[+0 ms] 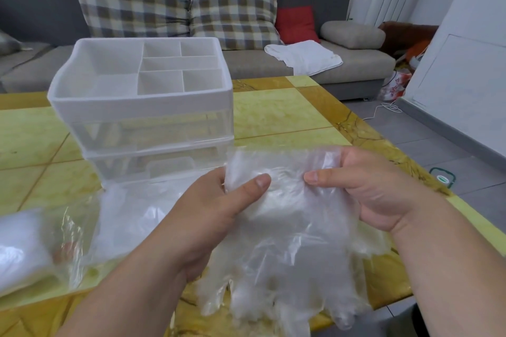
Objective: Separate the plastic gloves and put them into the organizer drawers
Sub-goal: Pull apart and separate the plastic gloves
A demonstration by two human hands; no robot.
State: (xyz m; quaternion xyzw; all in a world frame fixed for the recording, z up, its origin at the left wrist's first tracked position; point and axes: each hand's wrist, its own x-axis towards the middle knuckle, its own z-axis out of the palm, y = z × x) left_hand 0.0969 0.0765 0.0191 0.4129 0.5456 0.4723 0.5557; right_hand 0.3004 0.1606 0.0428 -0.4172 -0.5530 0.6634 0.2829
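Both forearms are raised from the lower edge of the view, with the hands brought close together, palms turned partly inward.

Left hand (216, 208): thumb laid flat across the front of a bunch of clear plastic gloves (287, 241). The other fingers are hidden behind the film, so the bunch is pinched between thumb and fingers.

Right hand (364, 189): thumb pointed toward the left thumb and pressed on the front of the same bunch. The fingers are curled over its upper edge, where the film is gripped. The two thumb tips are kept near each other but apart.

The gloves are held up between the hands. Their cuff ends are gathered at the thumbs, and the glove fingers hang down below both wrists, over the near edge of the yellow tiled table (279, 112).

A white organizer (142, 107) is seen beyond the left hand, standing on the table. Its open top tray is divided into compartments, and two clear drawers (153, 167) are stacked beneath. Whether the lower drawer is pulled out cannot be told.

A crumpled clear plastic bag (32, 243) is noted on the table to the outside of the left forearm, blurred.

Far beyond the right hand, a white cloth (304, 56) is spread on a grey sofa (356, 63).
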